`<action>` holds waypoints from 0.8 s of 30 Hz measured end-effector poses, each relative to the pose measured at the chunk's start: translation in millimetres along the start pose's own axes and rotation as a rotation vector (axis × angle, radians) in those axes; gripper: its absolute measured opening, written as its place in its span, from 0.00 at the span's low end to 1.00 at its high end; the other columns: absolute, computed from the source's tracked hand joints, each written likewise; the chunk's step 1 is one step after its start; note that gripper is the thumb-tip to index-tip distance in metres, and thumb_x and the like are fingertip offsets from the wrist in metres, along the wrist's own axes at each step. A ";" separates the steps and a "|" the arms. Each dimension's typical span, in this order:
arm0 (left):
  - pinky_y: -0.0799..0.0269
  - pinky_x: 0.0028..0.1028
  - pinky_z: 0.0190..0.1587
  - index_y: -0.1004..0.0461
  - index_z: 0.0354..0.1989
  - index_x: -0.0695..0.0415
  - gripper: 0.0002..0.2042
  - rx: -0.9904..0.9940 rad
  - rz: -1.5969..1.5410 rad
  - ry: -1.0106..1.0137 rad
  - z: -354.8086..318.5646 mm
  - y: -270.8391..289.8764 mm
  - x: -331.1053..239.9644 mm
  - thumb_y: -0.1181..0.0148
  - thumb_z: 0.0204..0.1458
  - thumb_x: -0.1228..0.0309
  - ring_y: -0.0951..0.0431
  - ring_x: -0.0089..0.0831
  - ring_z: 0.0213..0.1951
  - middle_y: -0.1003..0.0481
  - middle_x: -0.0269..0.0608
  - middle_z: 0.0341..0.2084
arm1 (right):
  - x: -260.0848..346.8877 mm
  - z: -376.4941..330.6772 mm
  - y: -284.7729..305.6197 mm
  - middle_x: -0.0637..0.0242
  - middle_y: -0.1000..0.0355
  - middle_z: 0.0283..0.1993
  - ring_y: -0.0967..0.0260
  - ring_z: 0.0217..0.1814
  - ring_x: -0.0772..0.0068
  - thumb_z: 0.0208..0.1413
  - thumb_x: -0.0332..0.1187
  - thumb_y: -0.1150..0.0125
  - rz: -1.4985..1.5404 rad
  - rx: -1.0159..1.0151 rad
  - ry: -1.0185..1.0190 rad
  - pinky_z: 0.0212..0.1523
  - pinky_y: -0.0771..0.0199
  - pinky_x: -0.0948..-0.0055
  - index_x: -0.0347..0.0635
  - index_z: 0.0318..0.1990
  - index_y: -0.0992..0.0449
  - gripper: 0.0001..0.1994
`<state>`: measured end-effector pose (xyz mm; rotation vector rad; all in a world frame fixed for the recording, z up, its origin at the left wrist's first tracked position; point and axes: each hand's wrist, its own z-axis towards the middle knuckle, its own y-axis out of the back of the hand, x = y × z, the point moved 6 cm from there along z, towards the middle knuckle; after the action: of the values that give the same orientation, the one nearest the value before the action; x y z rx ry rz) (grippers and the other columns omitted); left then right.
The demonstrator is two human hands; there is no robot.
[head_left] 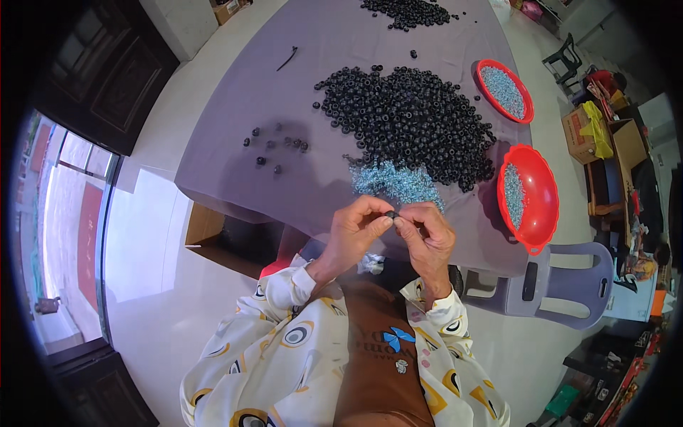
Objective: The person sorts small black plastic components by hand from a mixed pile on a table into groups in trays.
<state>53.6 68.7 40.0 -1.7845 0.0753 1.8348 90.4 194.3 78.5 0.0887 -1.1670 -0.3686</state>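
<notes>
Presumably for fine control, the left hand and right hand jointly pinch a dark bead, with blue beads within reach.

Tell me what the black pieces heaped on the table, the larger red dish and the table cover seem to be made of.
Black pieces: probably glossy plastic, possibly glass; they're rounded, holed and catch small highlights.
Larger red dish: likely moulded plastic, smooth and shiny, with even colour and a scalloped rim.
Table cover: seemingly matte cloth, with soft creases; the exact fibre can't be told.
</notes>
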 end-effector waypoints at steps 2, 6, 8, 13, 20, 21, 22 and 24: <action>0.34 0.17 0.37 0.30 0.37 0.62 0.05 0.003 0.009 0.022 -0.5 -0.4 -1.9 0.45 0.52 0.77 0.31 0.15 0.33 0.28 0.30 0.29 | 1.3 -0.8 -0.3 0.65 0.31 0.31 0.35 0.27 0.81 0.48 0.19 0.41 -0.020 -0.024 0.027 0.26 0.36 0.84 0.35 0.32 0.28 0.04; 0.35 0.17 0.37 0.30 0.37 0.62 0.06 -0.048 -0.026 0.055 -3.7 -0.2 2.3 0.44 0.52 0.76 0.31 0.15 0.32 0.28 0.31 0.29 | 3.1 -8.2 -1.9 0.65 0.31 0.31 0.35 0.27 0.81 0.49 0.20 0.41 -0.053 -0.069 0.026 0.26 0.35 0.84 0.35 0.32 0.28 0.03; 0.34 0.17 0.37 0.30 0.37 0.62 0.06 -0.054 -0.020 0.089 -4.6 -0.6 8.4 0.44 0.52 0.75 0.31 0.15 0.31 0.28 0.31 0.29 | -1.5 -9.2 -0.5 0.66 0.31 0.31 0.35 0.27 0.81 0.49 0.21 0.41 -0.046 -0.083 -0.033 0.27 0.35 0.84 0.35 0.33 0.27 0.04; 0.34 0.18 0.36 0.30 0.37 0.62 0.07 -0.056 -0.028 0.142 -6.0 -3.3 15.1 0.44 0.52 0.73 0.31 0.17 0.30 0.28 0.32 0.28 | -15.8 -14.5 4.8 0.66 0.32 0.31 0.36 0.28 0.81 0.49 0.21 0.41 0.090 -0.079 -0.116 0.29 0.35 0.83 0.35 0.35 0.28 0.05; 0.34 0.19 0.37 0.28 0.37 0.63 0.06 -0.105 -0.278 0.247 -2.6 -5.6 28.7 0.45 0.52 0.75 0.30 0.19 0.31 0.27 0.35 0.29 | 9.1 -21.9 -8.0 0.58 0.35 0.37 0.36 0.36 0.67 0.41 0.22 0.35 -0.424 -0.220 0.161 0.35 0.33 0.74 0.35 0.39 0.30 0.15; 0.34 0.18 0.37 0.28 0.37 0.63 0.06 -0.102 -0.304 0.278 -2.5 -8.0 31.3 0.45 0.52 0.76 0.30 0.19 0.32 0.27 0.35 0.29 | 5.0 -22.6 -10.3 0.58 0.35 0.37 0.36 0.36 0.67 0.41 0.22 0.35 -0.427 -0.223 0.160 0.35 0.33 0.74 0.35 0.39 0.30 0.15; 0.34 0.18 0.37 0.28 0.37 0.63 0.06 -0.098 -0.305 0.279 -3.0 -10.6 32.4 0.45 0.52 0.76 0.30 0.19 0.32 0.27 0.35 0.29 | 2.4 -24.4 -11.6 0.57 0.35 0.36 0.36 0.36 0.63 0.40 0.23 0.35 -0.525 -0.273 0.222 0.34 0.32 0.72 0.35 0.39 0.31 0.16; 0.35 0.17 0.35 0.27 0.36 0.62 0.05 -0.189 -0.300 0.301 -6.3 -9.7 36.2 0.45 0.51 0.76 0.31 0.18 0.30 0.28 0.32 0.28 | -1.5 -26.2 -14.2 0.56 0.35 0.36 0.36 0.35 0.59 0.39 0.23 0.34 -0.622 -0.322 0.288 0.34 0.32 0.69 0.35 0.40 0.32 0.18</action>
<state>65.5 87.0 8.9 -2.0644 -0.2464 1.3934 110.4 178.2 63.1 0.2166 -0.7623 -1.0532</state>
